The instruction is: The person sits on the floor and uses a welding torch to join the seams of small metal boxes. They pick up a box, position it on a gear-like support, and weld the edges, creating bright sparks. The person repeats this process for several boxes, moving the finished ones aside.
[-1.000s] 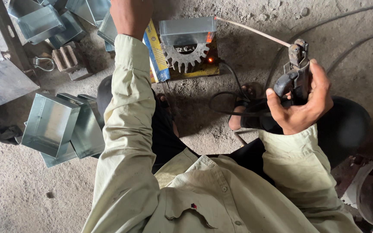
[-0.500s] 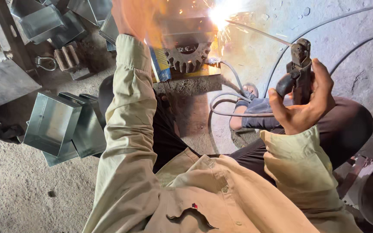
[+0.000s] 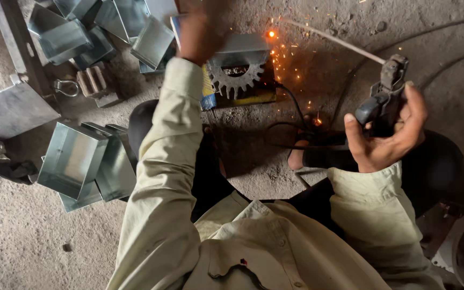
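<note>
The right hand (image 3: 388,134) has its fingers closed around a dark metal electrode holder (image 3: 383,99), whose thin rod (image 3: 331,38) points at a grey metal box (image 3: 241,51) above a toothed gear (image 3: 237,80) on the floor. The left hand (image 3: 202,32) is blurred over the box; its fingers I cannot tell. Orange sparks (image 3: 285,53) scatter nearby.

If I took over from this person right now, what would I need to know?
Right hand: gripping the electrode holder; its welding rod reaches toward the metal box.
Left hand: raised above the box, blurred; what it holds cannot be told.
The box sits on the ground above a toothed gear, with sparks flying around it.
Finished-looking metal boxes lie at the left.
Done: a weld has been struck at the box. Left: how much seam remains cannot be seen.
</note>
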